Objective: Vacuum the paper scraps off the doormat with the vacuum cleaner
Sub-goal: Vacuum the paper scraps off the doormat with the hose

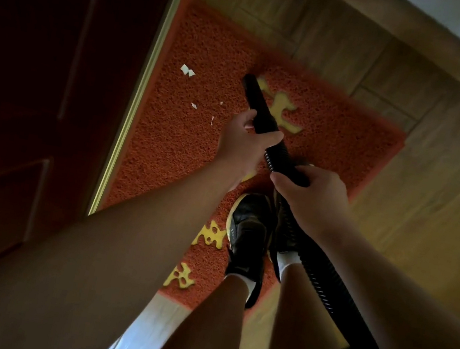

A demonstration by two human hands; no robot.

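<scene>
Both hands wrapped tight: left hand steering the nozzle, right hand bracing the hose. Paper scraps lie at nine o'clock of the tip, on the doormat.

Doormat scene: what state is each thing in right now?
Doormat: flat on the floor, person standing on it.
Paper scraps: lying on the mat, not yet sucked up.
Vacuum nozzle: held, tip down at the mat, right of the scraps.
Hose: trailing back past the legs.
Left hand: closed on the nozzle.
Right hand: closed where nozzle meets hose.
Door: cannot tell, edge out of view.
</scene>
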